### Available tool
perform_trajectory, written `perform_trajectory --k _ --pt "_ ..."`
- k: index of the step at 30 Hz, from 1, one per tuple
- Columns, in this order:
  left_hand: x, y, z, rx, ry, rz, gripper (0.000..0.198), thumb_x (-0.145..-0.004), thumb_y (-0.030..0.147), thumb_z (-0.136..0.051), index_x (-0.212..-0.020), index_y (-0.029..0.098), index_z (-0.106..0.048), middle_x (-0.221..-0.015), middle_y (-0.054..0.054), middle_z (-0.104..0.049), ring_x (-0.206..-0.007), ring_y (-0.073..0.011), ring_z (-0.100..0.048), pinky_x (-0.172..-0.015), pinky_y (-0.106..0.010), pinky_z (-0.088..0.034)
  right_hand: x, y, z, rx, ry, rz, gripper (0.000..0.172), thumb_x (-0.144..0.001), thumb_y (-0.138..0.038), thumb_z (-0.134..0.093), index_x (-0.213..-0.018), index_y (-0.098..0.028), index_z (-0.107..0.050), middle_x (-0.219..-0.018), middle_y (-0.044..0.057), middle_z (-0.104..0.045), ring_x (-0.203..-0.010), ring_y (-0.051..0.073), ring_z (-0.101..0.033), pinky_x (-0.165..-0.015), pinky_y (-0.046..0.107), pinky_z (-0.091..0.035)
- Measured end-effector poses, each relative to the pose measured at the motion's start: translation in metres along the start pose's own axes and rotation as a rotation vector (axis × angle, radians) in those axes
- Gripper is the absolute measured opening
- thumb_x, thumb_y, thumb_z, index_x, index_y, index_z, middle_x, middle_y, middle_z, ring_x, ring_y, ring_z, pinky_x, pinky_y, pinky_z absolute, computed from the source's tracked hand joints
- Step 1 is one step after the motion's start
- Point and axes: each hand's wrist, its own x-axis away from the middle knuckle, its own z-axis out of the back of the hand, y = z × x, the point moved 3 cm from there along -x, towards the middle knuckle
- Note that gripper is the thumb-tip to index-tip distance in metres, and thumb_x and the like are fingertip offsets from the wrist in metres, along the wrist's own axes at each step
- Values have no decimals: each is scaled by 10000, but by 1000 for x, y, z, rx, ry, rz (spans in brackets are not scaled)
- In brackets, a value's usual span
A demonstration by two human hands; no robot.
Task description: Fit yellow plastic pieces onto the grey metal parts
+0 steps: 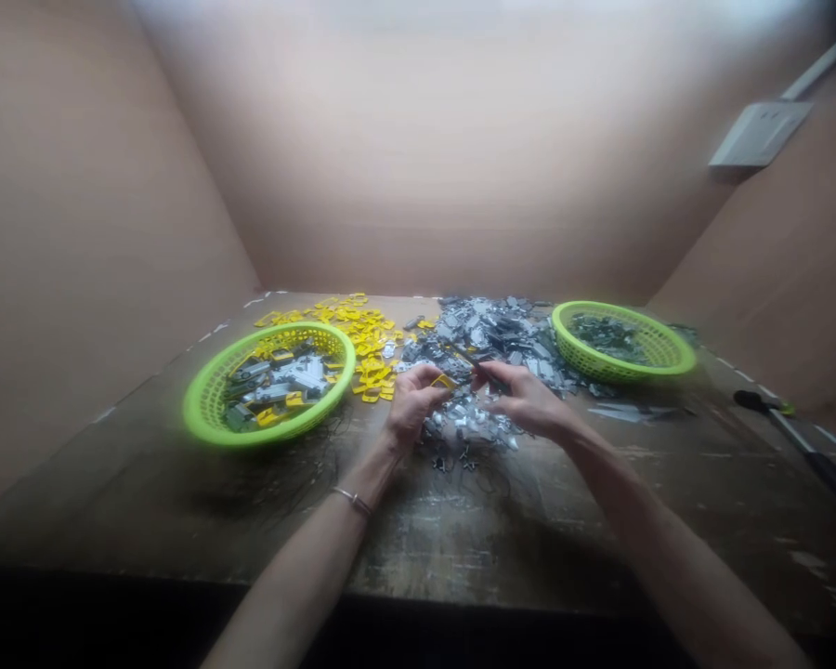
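Observation:
My left hand (416, 401) pinches a small yellow plastic piece (447, 381) in front of a heap of grey metal parts. Facing it, my right hand (524, 398) is closed around a thin dark tool (468, 355), whose tip points up and left, close above the yellow piece. What kind of tool it is I cannot tell. Under and behind both hands lies the heap of grey and silvery flat parts (488, 325). Many loose yellow pieces (372, 358) are spread to the left of that heap.
A lime-green basket (199, 409) at left holds grey and yellow parts. Another green basket (627, 372) at right holds dark small parts. Flat clear strips (620, 413) and a black-handled tool (801, 441) lie on the wooden table (418, 548). Walls enclose the back and sides; a socket (763, 133) hangs upper right.

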Motion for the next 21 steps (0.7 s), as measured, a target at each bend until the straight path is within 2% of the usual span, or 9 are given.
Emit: perform_trajectory --k 5,10,17,21 --pt "-1 0 3 2 45 -35 187 -546 131 -562 -721 136 -498 -603 15 -535 -461 -61 -463 -420 -178 -328 10 8 2 212 -158 43 398 -591 -120 -490 -985 -178 -512 -943 31 -527 -843 169 -445 -712 270 -342" --pt "0 1 2 -8 -10 -41 310 -560 113 -536 -855 163 -453 -595 34 -522 -428 -44 -425 -407 -166 -304 16 8 -2 293 -198 56 449 -618 -168 -509 -1066 -183 -477 -997 45 -517 -869 173 -442 -738 272 -331" --pt "0 2 -1 23 -99 23 391 -532 98 -547 -909 143 -454 -593 26 -527 -442 -50 -444 -424 -173 -322 10 5 1 340 -242 51 338 -669 -272 -497 -997 -208 -537 -857 25 -577 -724 145 -484 -618 224 -328" --pt "1 -3 -2 26 -150 121 339 -537 194 -599 -856 122 -509 -586 6 -539 -435 -66 -461 -407 -188 -329 10 10 0 400 -246 58 273 -694 -349 -470 -895 -204 -583 -750 15 -581 -615 116 -466 -549 207 -293"
